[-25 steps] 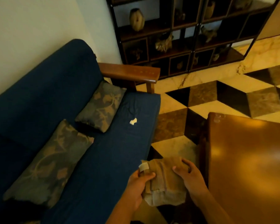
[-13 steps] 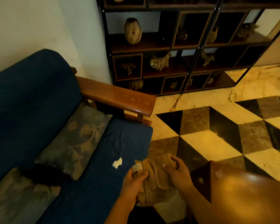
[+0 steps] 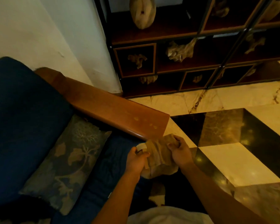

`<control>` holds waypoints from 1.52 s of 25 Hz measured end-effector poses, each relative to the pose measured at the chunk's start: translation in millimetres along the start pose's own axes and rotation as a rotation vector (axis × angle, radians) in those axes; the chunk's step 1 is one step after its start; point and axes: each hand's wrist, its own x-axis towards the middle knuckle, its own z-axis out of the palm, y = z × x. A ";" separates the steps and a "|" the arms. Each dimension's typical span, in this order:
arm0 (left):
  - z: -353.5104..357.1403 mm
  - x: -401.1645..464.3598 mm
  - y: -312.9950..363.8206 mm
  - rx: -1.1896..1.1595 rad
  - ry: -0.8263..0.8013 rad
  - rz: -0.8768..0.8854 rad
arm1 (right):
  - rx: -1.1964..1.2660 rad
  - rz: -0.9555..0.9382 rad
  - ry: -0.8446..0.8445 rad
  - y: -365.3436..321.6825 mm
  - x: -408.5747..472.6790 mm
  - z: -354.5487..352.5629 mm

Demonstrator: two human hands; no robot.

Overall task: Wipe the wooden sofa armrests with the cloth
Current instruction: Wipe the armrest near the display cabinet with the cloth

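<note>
Both hands grasping the cloth (image 3: pixel 158 155): left hand (image 3: pixel 137 160) has fingers curled round its left edge near a pale tag, right hand (image 3: pixel 179 151) pinches the bunched right side. Cloth is brown, folded and crumpled, held in the air between the hands just beside the front end of the wooden armrest (image 3: pixel 113 110); contact with the wood can't be told. Armrest runs diagonally from the wall to the front corner of the blue sofa (image 3: pixel 23 110), pale spots near its front end. Patterned cushion (image 3: pixel 68 160) lies on the seat beside it. Dark shelf unit (image 3: pixel 192 50) stands behind, on the checkered floor (image 3: pixel 233 162).
</note>
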 end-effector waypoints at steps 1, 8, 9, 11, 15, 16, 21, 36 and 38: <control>14.8 16.6 15.1 -0.012 0.033 -0.010 | -0.025 -0.013 -0.015 -14.4 29.1 -4.7; 78.0 118.2 89.4 -0.083 0.055 -0.055 | -0.278 -0.237 0.014 -94.5 169.9 -22.4; 79.8 128.0 91.2 -0.056 0.076 -0.046 | -0.323 -0.257 -0.002 -95.8 182.8 -15.5; 75.5 138.7 91.7 0.054 0.079 -0.019 | -0.444 -0.270 -0.012 -91.7 200.7 4.4; 40.1 153.6 79.3 0.361 -0.007 0.118 | -0.781 -0.217 -0.085 -71.0 209.1 54.6; 26.6 159.0 76.2 0.437 0.005 0.150 | -0.839 -0.178 -0.129 -65.9 209.9 65.6; -35.7 216.7 98.1 0.792 0.045 0.464 | -1.016 -0.165 -0.245 -81.5 255.6 87.4; 24.2 336.8 176.0 1.571 -0.636 0.517 | -0.943 -0.273 0.163 22.0 97.6 149.7; 24.4 343.3 189.4 1.570 -0.727 0.446 | -0.945 -0.270 0.177 22.8 92.9 173.0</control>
